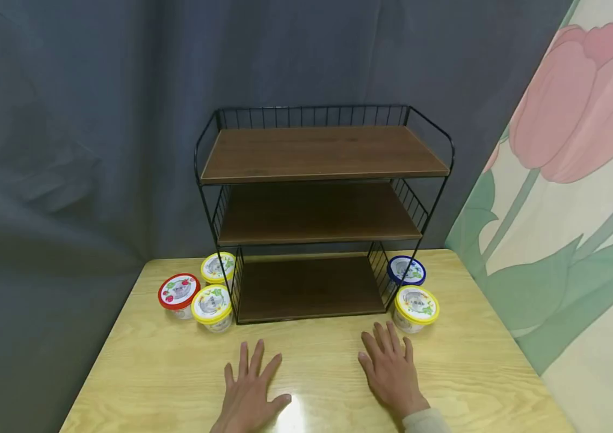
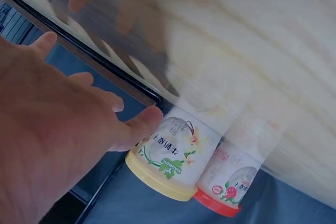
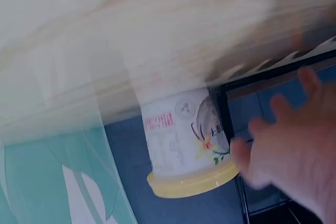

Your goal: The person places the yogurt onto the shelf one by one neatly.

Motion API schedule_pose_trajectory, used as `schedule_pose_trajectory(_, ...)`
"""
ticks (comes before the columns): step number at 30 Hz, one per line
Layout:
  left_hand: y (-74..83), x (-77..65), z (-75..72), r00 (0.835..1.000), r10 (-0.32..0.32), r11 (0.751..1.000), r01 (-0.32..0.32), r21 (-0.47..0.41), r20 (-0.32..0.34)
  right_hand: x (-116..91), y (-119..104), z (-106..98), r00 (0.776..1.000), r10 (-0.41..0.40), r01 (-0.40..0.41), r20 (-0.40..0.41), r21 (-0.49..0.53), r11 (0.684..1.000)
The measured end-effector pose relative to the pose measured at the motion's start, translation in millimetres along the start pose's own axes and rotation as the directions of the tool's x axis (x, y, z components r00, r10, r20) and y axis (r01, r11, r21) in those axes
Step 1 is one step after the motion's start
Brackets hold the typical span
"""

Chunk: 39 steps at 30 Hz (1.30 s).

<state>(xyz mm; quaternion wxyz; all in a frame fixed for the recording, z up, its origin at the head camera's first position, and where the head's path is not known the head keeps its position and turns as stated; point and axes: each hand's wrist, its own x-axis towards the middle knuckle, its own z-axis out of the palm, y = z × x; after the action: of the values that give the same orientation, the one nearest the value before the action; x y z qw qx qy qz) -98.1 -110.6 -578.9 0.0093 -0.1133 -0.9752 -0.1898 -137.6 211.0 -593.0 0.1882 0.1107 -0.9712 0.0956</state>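
Note:
My left hand (image 1: pixel 249 391), fingers spread, is low over the table in front of the rack's left end and holds nothing. Across from it, my right hand (image 1: pixel 390 370) has its fingers extended, just in front of a yellow-lidded tub (image 1: pixel 417 305) that the right wrist view shows upside down. Behind that stands a blue-lidded tub (image 1: pixel 406 269). Left of the rack are a red-lidded tub (image 1: pixel 178 290), a front yellow-lidded tub (image 1: pixel 212 304) and a rear yellow-lidded one (image 1: pixel 216 264). Whether either palm touches the table I cannot tell.
A black wire rack (image 1: pixel 311 242) with three brown shelves stands at the back of the light wooden table (image 1: pixel 311 361). The shelves hold nothing visible. A dark curtain (image 1: pixel 95 150) hangs behind, and a tulip-patterned surface (image 1: pixel 571 198) borders the right side.

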Motion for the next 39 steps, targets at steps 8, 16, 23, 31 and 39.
schedule_pose_trajectory(8, -2.7, -3.5, -2.5, 0.995, -0.078, 0.997, 0.077, 0.015, 0.061, 1.8, -7.0, 4.5, 0.997, 0.03, -0.034, -0.066, -0.063, 0.997)
schedule_pose_trajectory(16, 2.0, 0.5, -0.9, 0.994, -0.068, 0.998, 0.067, 0.016, 0.09, 16.6, -0.2, 2.7, 0.999, 0.003, -0.005, -0.051, -0.042, 0.999)
schedule_pose_trajectory(23, 2.9, -2.0, 0.5, 0.99, -0.07, 0.997, 0.065, 0.045, 0.121, 32.9, 17.6, 5.3, 0.989, 0.121, -0.118, -0.08, 0.038, 0.992)
schedule_pose_trajectory(31, 3.0, -4.5, -0.7, 0.993, -0.052, 0.998, 0.049, 0.027, 0.11, 53.2, 38.1, 0.0, 0.964, 0.229, -0.214, -0.138, 0.119, 0.97)
schedule_pose_trajectory(39, 1.1, -3.1, -0.2, 0.991, -0.04, 0.999, 0.037, 0.031, 0.126, 73.2, 51.8, -4.3, 0.921, 0.321, -0.257, -0.222, 0.273, 0.927)
